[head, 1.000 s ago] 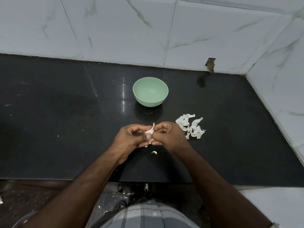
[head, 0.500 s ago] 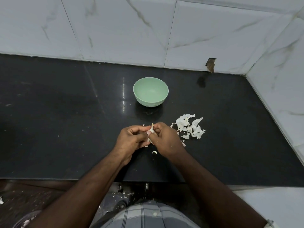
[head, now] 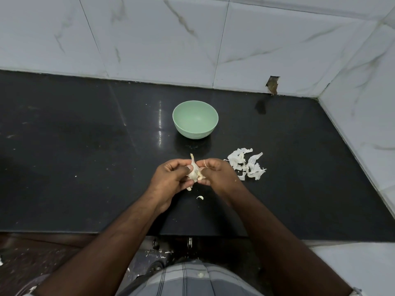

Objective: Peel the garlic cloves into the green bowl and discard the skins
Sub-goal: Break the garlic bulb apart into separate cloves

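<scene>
At the centre of the frame I see both hands meeting over the black counter [head: 85, 167] with a garlic bulb [head: 194, 172] between them. My left hand [head: 171, 178] has its fingers [head: 174, 165] curled round the bulb's left side, thumb pressed on its front. My right hand [head: 218, 175] has its fingers curled in tight against the bulb's right side, pinching at the skin there; a thin strand of skin [head: 205, 163] stands up over its knuckles.

Compared with half a second ago, the bulb shows far more between the hands: the right hand now sits a little further right, and the pointed stem sticks up clear above the fingers.

The bulb sits held off the counter, touching the fingers of both hands, its stem pointing toward the top of the frame. Just below the hands a small curled scrap [head: 200, 197] lies on the counter. A pile of white skins [head: 248, 165] lies just right of the right hand. Above the hands, well apart from them, stands the green bowl [head: 195, 119], upright.
</scene>
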